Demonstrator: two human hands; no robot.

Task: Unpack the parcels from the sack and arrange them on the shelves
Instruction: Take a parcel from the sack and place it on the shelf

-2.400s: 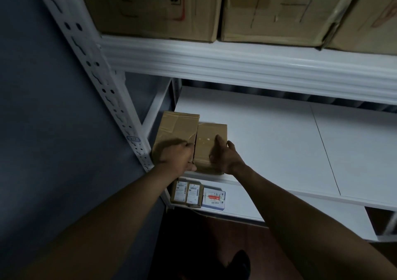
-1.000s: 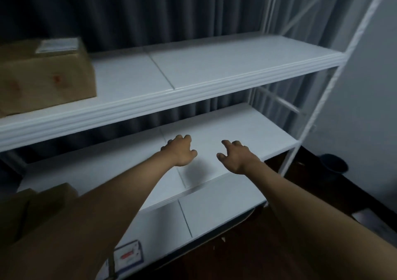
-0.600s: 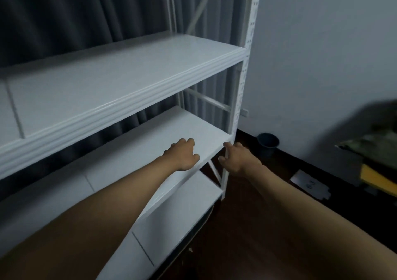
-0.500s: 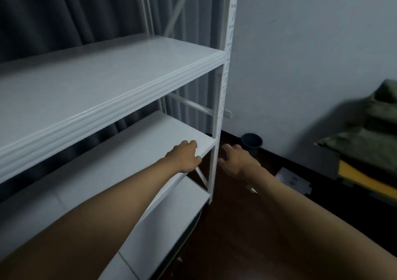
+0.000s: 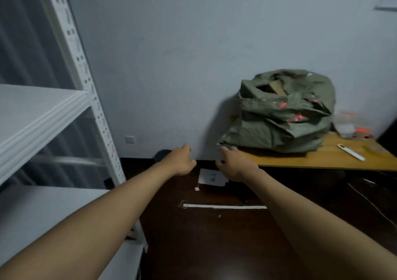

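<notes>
A crumpled green sack (image 5: 281,116) stands on a low wooden table (image 5: 322,158) against the wall at the right. Its mouth is open and a brown cardboard parcel (image 5: 277,87) shows inside. The white metal shelves (image 5: 40,116) fill the left side. My left hand (image 5: 179,161) and my right hand (image 5: 233,163) are stretched out in front of me over the dark floor, left of the table. Both hang with loosely curled fingers and hold nothing.
A white paper sheet (image 5: 211,177) and a thin white strip (image 5: 225,206) lie on the dark floor. A white pen-like tool (image 5: 351,152) and clear plastic containers (image 5: 345,125) sit on the table. A dark bin (image 5: 161,154) stands by the wall.
My view has swung right, from the two parcels set on the left of the shelf to the sack on the table. Both empty hands came away from the shelf.
</notes>
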